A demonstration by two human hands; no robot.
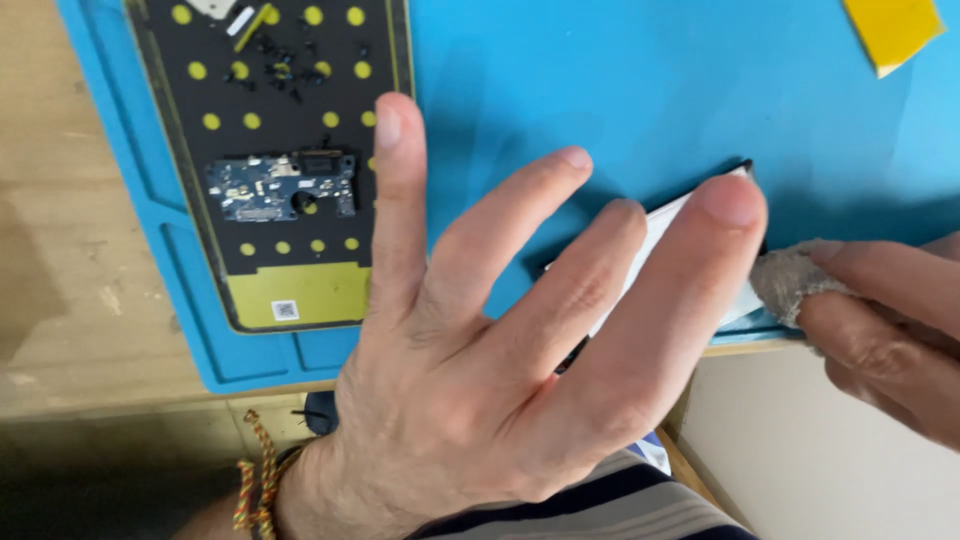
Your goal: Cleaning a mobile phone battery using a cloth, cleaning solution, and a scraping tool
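Observation:
My left hand [500, 340] lies flat with fingers spread, pressing a thin white panel with a dark rim [668, 216] onto the blue work mat [600, 80]; most of the panel is hidden under the fingers. At the right edge, my right hand [890, 330] pinches a small grey cloth wad [790, 280] against the panel's near end, close to my left thumb.
A black tray with yellow dots [270, 100] lies on the mat's left, holding a small circuit board [285, 187] and several tiny dark screws [275, 60]. A yellow card [890, 30] sits at top right. The wooden bench [70, 250] edge runs just below the mat.

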